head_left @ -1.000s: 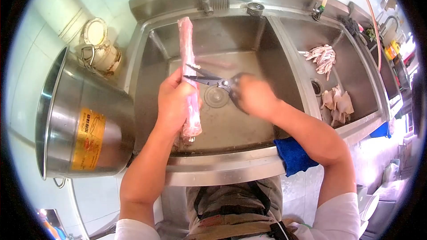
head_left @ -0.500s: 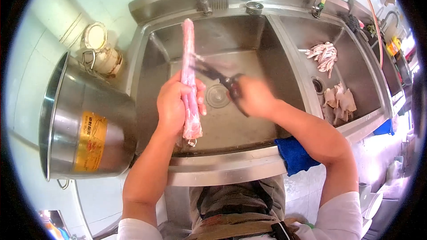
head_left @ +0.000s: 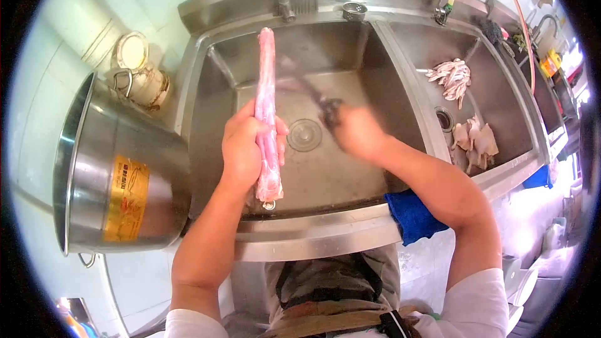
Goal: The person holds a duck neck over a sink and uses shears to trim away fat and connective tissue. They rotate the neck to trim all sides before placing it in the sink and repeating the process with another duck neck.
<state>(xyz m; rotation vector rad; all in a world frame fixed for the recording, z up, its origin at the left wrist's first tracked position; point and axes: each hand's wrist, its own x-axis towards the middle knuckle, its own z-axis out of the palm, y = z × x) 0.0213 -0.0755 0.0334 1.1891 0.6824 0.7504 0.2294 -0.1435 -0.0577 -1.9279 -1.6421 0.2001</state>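
2 hands over the left stainless steel sink basin point(head_left: 338, 178). Our left hand point(head_left: 244, 150) is clamped around a long pink plastic-wrapped meat roll point(head_left: 266, 69), which points to the far wall. Our right hand point(head_left: 358, 133) is closed on black scissors point(head_left: 313, 94), blurred, just right of the roll; we cannot tell the blade position.

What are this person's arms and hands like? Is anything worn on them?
No gloves on the left hand or the right hand, which is blurred. No watch or bracelet shows on either wrist. The forearms are uncovered; the short white left sleeve and right sleeve end above the elbows.
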